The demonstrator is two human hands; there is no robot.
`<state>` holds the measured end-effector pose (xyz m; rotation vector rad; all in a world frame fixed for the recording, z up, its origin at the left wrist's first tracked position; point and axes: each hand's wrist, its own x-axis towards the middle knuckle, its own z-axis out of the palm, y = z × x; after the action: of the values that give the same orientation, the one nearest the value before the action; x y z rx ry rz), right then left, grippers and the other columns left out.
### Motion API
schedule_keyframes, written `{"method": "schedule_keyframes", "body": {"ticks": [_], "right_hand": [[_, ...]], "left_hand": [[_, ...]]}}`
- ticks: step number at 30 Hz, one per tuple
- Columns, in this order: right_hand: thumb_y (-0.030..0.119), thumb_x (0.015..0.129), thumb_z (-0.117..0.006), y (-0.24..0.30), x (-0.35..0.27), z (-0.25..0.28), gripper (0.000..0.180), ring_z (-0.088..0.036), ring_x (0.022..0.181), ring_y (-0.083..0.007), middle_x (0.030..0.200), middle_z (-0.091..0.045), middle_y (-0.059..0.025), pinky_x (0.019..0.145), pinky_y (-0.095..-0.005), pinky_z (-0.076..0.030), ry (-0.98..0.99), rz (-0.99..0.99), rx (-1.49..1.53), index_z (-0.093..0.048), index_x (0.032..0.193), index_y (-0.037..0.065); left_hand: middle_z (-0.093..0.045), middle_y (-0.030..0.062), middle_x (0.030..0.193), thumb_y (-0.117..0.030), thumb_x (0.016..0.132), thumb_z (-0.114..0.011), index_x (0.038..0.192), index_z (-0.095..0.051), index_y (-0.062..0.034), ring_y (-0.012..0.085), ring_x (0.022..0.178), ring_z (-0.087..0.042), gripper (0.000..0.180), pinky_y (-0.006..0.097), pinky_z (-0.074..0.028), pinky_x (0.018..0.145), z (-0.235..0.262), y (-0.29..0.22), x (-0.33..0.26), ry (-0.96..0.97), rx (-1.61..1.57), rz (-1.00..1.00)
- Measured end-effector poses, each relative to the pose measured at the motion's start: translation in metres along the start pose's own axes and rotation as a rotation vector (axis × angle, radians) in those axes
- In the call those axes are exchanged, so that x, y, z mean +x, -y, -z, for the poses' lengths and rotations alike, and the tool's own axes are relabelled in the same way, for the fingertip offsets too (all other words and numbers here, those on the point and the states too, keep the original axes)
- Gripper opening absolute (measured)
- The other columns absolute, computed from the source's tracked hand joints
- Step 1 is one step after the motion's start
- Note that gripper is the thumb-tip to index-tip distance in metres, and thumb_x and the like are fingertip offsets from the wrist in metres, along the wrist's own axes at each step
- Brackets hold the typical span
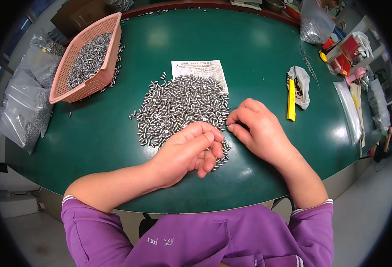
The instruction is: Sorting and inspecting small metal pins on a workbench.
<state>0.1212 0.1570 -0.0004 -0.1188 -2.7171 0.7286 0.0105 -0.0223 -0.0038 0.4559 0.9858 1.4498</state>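
A heap of small shiny metal pins with pointed ends (178,104) lies in the middle of the green table, partly over a printed paper slip (200,67). My left hand (193,149) is at the heap's near right side, fingers curled and thumb bent in over them. Whether anything lies inside its fingers is hidden. A few pins show just past its fingertips. Beside the heap's right edge, my right hand (256,127) has its thumb and forefinger tips close together, the other fingers folded. What they pinch, if anything, is too small to make out.
A pink plastic basket (111,73) of similar pins stands at the far left, loose pins beside it. Clear bags of pins (26,107) sit left of it. To the right lie a yellow cutter knife (291,100), a whitish pouch (300,84) and thin wires (309,64).
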Motion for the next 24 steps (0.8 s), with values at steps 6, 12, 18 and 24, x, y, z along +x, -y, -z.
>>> {"method": "schedule_keyframes", "body": {"ticks": [6,12,18,24], "right_hand": [[0.006,0.073,-0.067,0.011,0.004,0.004,0.010,-0.055,0.080,-0.0230,0.081,-0.055,-0.0054,0.070,-0.0335,-0.045,-0.044,0.146,0.183,-0.062,0.081,0.007],[0.008,0.074,-0.067,0.011,0.002,0.001,0.014,-0.056,0.083,-0.0239,0.084,-0.055,-0.0041,0.071,-0.0347,-0.046,-0.076,0.211,0.245,-0.064,0.087,0.010],[0.002,0.072,-0.067,-0.001,0.003,0.001,0.017,-0.055,0.083,-0.0220,0.085,-0.054,-0.0057,0.071,-0.0319,-0.046,-0.077,0.035,0.069,-0.064,0.089,0.008],[0.004,0.071,-0.068,0.000,0.002,-0.003,0.017,-0.054,0.085,-0.0246,0.085,-0.053,-0.0061,0.072,-0.0349,-0.046,-0.027,0.043,0.036,-0.063,0.086,0.009]], "left_hand": [[-0.056,0.0052,0.086,-0.017,0.095,-0.047,0.106,-0.044,-0.0055,0.0095,0.061,-0.054,0.016,0.023,-0.044,0.050,0.003,0.002,0.001,-0.015,0.012,0.019],[-0.056,0.0053,0.083,-0.017,0.095,-0.047,0.106,-0.043,-0.0062,0.0098,0.061,-0.054,0.015,0.023,-0.044,0.049,0.002,0.003,0.000,-0.006,0.091,0.025],[-0.055,0.0061,0.084,-0.020,0.097,-0.041,0.102,-0.046,-0.0055,0.0114,0.061,-0.055,0.017,0.024,-0.045,0.051,0.002,-0.001,0.000,0.018,-0.041,0.052],[-0.055,0.0092,0.089,-0.021,0.099,-0.031,0.105,-0.047,-0.0049,0.0139,0.062,-0.052,0.023,0.025,-0.041,0.050,-0.002,-0.002,-0.001,-0.011,-0.026,0.021]]}}
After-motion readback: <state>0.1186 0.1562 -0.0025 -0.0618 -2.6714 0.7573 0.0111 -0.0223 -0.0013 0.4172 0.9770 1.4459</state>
